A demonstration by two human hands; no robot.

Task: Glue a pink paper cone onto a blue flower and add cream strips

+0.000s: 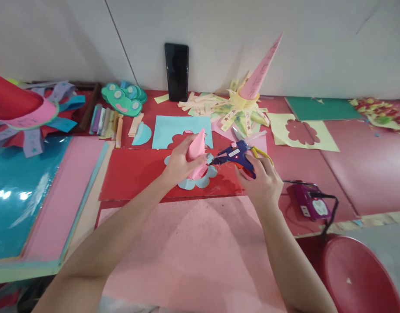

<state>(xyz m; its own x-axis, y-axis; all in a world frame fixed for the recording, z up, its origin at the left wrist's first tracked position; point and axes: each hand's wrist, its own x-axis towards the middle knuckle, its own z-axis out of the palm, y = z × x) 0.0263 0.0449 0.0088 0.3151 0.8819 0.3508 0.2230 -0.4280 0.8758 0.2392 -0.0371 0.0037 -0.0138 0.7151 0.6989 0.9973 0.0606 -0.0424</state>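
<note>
My left hand [180, 163] is closed around a small pink paper cone [197, 147], which stands over a light blue scalloped paper flower [203, 180] on a red board [131, 174]. In my right hand [263, 180] is a dark blue glue gun [235, 153], its nozzle pointing left at the lower part of the cone. Whether the nozzle touches the paper I cannot tell. Scissors with yellow handles [261, 153] lie just behind the glue gun, partly hidden by it and my right hand.
A phone [176, 71] leans on the wall. Behind the work stands a tall pink cone [261, 69] among paper strips. Left are a red cone hat [11, 102], green foam frogs [124, 100] and crayons [104, 121]. A purple power adapter [312, 202] with a cord and a red stool [359, 274] are right.
</note>
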